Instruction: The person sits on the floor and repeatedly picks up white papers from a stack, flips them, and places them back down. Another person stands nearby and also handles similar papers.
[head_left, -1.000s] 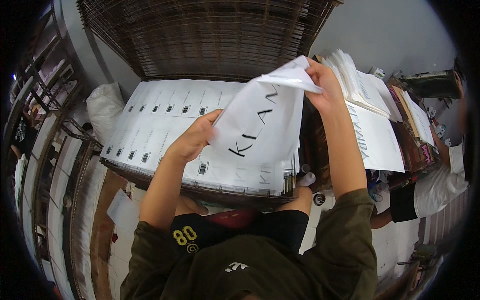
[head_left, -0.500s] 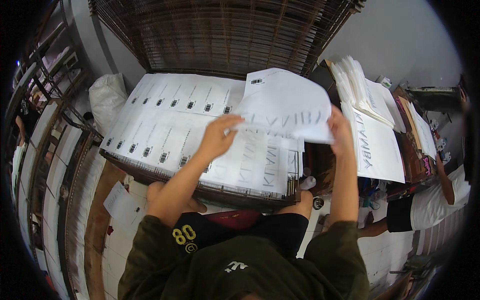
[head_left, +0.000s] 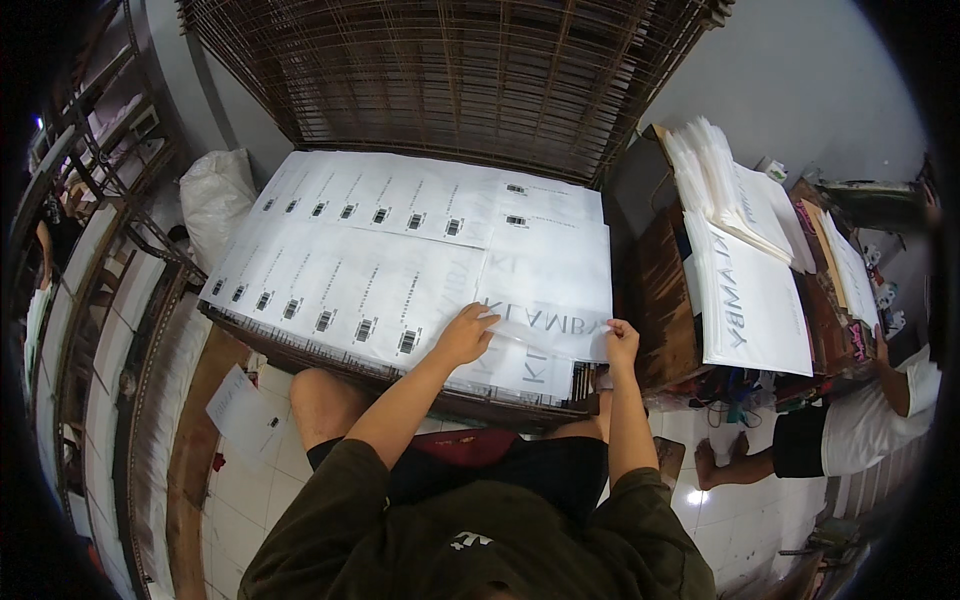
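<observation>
White sheet [head_left: 550, 268], held curled earlier, now lies over other sheets [head_left: 335, 270]

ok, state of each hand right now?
Left hand: at left edge of white sheet; grip can't be told.
Right hand: closed, pinching that sheet's right edge.

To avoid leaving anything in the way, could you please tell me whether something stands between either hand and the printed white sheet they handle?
Nothing visible does: the white sheet has the left hand at its lower left and the right hand at its lower right edge.
</observation>
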